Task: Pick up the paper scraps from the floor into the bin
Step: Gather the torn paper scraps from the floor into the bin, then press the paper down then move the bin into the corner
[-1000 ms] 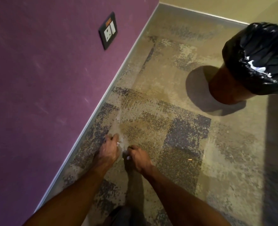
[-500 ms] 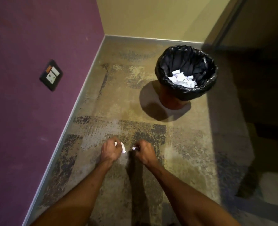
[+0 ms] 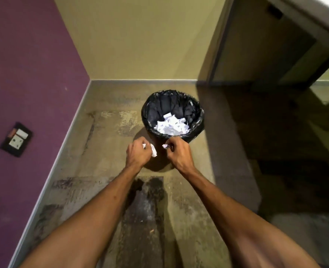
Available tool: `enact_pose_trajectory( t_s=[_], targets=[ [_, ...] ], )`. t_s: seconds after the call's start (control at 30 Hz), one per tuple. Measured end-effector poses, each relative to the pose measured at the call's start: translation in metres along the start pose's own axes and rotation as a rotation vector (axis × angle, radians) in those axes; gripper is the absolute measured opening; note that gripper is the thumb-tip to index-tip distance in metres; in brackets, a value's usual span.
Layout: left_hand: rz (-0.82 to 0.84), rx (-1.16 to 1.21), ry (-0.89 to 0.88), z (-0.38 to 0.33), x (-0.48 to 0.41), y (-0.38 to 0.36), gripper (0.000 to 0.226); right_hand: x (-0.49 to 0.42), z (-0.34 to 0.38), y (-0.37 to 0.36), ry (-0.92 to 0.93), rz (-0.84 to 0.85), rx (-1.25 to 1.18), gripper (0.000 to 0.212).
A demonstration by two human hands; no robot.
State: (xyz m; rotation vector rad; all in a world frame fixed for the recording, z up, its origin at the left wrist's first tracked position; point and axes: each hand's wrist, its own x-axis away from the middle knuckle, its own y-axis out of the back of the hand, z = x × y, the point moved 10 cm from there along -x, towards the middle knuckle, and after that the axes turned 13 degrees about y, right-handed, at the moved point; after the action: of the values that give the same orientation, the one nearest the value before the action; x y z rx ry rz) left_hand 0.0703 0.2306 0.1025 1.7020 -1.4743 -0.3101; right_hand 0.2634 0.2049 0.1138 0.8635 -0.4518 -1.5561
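Observation:
A round bin [image 3: 198, 115] lined with a black bag stands on the worn floor near the back wall, with a heap of white paper scraps [image 3: 171, 126] inside. Just in front of its near rim, my left hand [image 3: 138, 154] is closed around a crumpled white paper scrap [image 3: 153, 150] that sticks out to the right. My right hand [image 3: 178, 153] pinches a smaller white scrap [image 3: 165, 146] between its fingertips. Both hands are raised, close together, a short way short of the bin's opening.
A purple wall with a dark socket plate [image 3: 16, 139] runs along the left, meeting a yellow wall behind the bin. A dark doorway or furniture frame [image 3: 260, 55] rises at the right. The patchy floor [image 3: 109, 186] lies below my arms.
My view has risen from the floor by the purple wall. Both hands lifted with their scraps and came up to the bin's near rim.

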Motion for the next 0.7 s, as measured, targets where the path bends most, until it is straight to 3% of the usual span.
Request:
enact_pose_trajectory(
  t_s=[0.23, 0.7],
  targets=[
    [-0.037, 0.032, -0.097, -0.09, -0.038, -0.019, 0.018, -0.063, -0.024, 0.046, -0.057, -0.106, 0.036, 0.005],
    [0.063, 0.058, 0.025, -0.109, -0.089, -0.013, 0.028, -0.104, -0.033, 0.043, -0.353, -0.085, 0.074, 0.009]
  ],
)
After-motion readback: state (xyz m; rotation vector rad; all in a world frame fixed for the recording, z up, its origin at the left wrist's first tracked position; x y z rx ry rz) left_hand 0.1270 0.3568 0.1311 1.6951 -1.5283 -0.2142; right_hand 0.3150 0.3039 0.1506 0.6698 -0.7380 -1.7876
